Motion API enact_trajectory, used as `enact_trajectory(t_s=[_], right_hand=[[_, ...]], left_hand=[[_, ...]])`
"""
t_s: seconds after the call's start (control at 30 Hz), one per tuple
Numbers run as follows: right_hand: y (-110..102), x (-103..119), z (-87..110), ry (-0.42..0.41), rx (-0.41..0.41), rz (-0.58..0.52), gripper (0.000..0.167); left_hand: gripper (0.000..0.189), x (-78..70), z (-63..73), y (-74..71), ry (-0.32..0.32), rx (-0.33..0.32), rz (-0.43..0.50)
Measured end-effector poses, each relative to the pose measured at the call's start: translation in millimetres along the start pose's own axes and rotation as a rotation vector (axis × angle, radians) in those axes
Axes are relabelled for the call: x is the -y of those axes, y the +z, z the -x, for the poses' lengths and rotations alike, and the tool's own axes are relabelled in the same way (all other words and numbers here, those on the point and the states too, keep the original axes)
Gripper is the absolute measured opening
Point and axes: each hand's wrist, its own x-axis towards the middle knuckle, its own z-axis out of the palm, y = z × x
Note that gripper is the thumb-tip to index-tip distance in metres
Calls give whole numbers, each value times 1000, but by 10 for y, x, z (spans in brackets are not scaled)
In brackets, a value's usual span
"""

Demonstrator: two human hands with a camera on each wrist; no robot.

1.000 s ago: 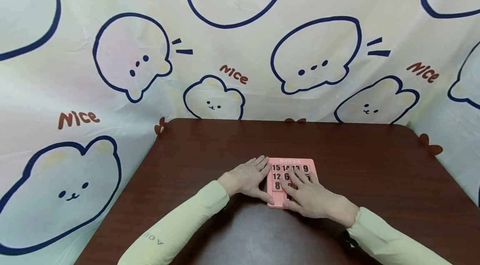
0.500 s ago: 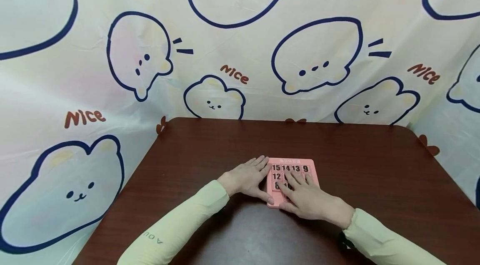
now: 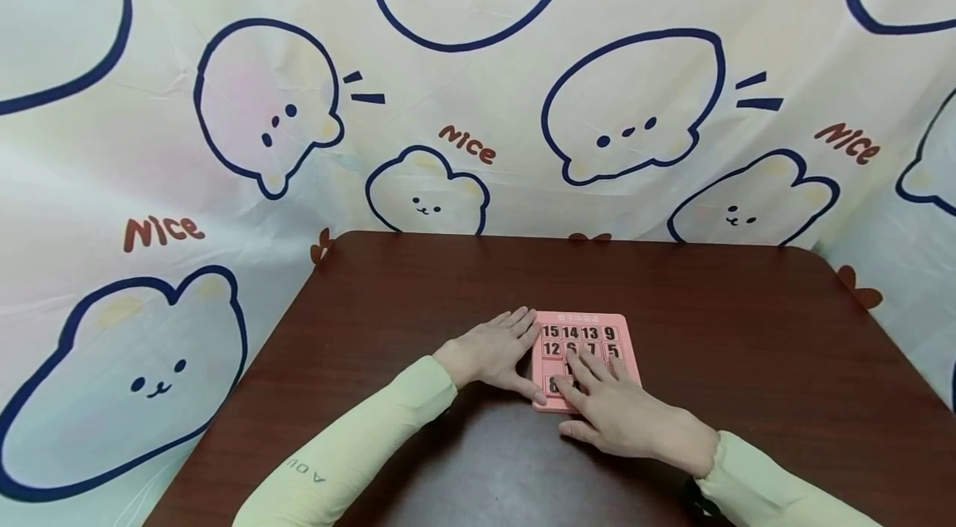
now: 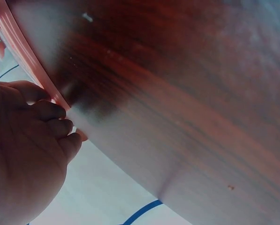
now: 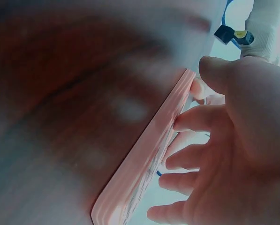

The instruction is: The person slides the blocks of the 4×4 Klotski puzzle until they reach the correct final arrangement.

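Observation:
A pink number sliding puzzle [image 3: 582, 317] lies flat on the brown table. Its top row reads 15, 14, 13, 9, and below that 12, 6, 7 and 5 show. My left hand [image 3: 493, 354] is spread along the puzzle's left edge, its fingers at the upper corner and its thumb at the lower one. Over the lower right part reaches my right hand [image 3: 631, 412], fingers extended, index fingertip by the 8 tile [image 3: 553, 384]. A bare gap sits just above that tile. The other lower tiles are mostly hidden under the fingers. In the right wrist view, fingertips meet the puzzle's frame [image 5: 144, 145].
The dark brown table [image 3: 418, 286] extends around the puzzle on all sides. Behind and beside it hangs a pale cloth [image 3: 515, 95] printed with blue-outlined bears and the word "Nice".
The 8 tile has slid down towards the near edge, leaving a gap above it. My right hand has moved nearer to me, uncovering the second row. My left hand has stayed put.

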Motion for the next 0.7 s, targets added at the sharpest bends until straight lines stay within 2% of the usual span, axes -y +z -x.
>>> enact_trajectory(t_s=[0.23,0.47,0.7], right_hand=[[-14,-20,32,-22,-13,14,61],[-121,-196,-167,56,32,-25,61],[-134,-350,-326,117,79,-59,65]], left_hand=[[118,4,7,9,-13,8,15],[117,10,16,5,4,1,5],[117,4,16,3,11,-7,-1]])
